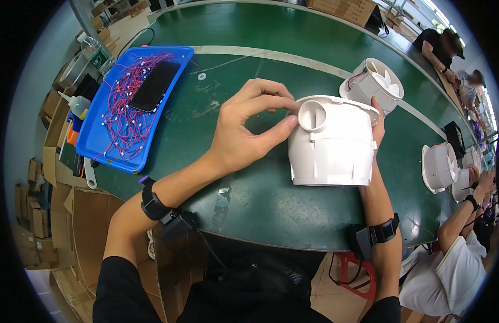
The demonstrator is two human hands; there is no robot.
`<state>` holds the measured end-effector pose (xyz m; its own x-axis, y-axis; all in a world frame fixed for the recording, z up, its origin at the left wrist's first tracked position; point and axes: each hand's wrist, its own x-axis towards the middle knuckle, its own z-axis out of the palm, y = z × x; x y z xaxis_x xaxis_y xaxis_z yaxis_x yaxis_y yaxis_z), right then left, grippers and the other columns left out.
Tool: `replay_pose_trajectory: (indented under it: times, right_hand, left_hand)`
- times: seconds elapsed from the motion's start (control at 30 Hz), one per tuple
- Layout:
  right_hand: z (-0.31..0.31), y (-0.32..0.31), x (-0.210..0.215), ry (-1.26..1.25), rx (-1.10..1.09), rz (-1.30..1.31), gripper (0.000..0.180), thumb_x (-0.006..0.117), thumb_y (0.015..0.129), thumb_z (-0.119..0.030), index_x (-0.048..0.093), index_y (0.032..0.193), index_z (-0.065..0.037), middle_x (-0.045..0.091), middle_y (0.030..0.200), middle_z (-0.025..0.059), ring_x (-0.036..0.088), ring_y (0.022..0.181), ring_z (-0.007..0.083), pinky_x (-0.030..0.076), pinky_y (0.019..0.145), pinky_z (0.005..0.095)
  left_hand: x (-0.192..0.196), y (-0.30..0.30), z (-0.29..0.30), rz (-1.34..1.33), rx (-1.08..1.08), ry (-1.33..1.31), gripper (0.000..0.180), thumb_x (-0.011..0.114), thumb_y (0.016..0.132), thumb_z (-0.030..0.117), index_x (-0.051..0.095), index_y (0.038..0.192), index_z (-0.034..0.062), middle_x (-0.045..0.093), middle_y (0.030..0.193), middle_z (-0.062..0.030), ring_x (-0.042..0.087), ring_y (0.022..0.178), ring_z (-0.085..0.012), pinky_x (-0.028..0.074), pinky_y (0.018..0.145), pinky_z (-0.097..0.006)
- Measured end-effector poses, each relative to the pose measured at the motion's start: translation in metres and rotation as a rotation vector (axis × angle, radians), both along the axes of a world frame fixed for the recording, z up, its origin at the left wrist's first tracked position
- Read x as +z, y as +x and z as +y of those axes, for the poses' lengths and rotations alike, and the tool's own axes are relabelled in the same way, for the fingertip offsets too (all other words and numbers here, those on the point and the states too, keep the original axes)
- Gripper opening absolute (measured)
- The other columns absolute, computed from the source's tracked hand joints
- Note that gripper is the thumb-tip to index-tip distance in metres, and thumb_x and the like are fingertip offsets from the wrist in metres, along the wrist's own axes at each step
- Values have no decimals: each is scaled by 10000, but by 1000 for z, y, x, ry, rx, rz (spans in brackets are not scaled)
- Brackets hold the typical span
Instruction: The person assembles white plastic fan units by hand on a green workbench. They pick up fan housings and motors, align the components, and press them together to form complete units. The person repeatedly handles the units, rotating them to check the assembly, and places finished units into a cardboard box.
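Observation:
A white round plastic fan housing (332, 144) stands on the green table (260, 204) in front of me. My left hand (249, 125) touches its upper left rim with thumb and fingertips, beside a short round port on top. My right hand (377, 119) is mostly hidden behind the housing's right side and grips it there; only the fingers show above the rim. A second white fan unit (374, 83) with visible blades and a red wire sits just behind the housing.
A blue tray (98, 141) of red wires with a black phone (154, 85) on it lies at the left. A small white washer (201, 76) lies near it. Another person at the right handles more white fan housings (439, 167). Cardboard boxes stand around the table.

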<state>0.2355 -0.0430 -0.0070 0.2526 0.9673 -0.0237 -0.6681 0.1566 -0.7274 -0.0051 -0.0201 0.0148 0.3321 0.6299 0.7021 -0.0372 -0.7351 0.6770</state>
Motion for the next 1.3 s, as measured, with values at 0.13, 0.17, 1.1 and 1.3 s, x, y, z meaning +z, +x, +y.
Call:
replay_pose_trajectory:
  times: [0.13,0.17,1.1,1.3]
  right_hand:
    - [-3,0,0,2,11,-31,473,470,947,-380,521,1166,36,652,963,155,671,831,193,567,715,302]
    - [-1,2,-3,1,-3,-45,472,460,952,-376,522,1166,39,652,965,157,672,828,193,567,715,301]
    - [-9,-2,5,119,-275,-775,509,397,984,-371,641,792,33,658,743,106,625,645,128,492,593,257]
    - [-15,-1,12,246,-139,-818,519,394,990,-359,628,749,37,630,689,65,587,602,114,464,572,263]
  left_hand:
    - [2,2,-5,-37,-15,-106,197,716,782,65,703,975,29,627,1033,-83,584,918,-160,475,743,-275]
    - [2,1,-5,-41,-13,-133,195,711,790,69,703,979,25,628,1037,-85,584,924,-158,475,741,-273]
    - [5,-1,1,-8,-9,-458,176,632,911,173,660,902,0,603,764,10,500,686,-48,392,617,-209]
    - [13,-10,10,154,15,-382,192,599,928,164,610,809,13,529,717,29,436,652,-32,349,581,-203]
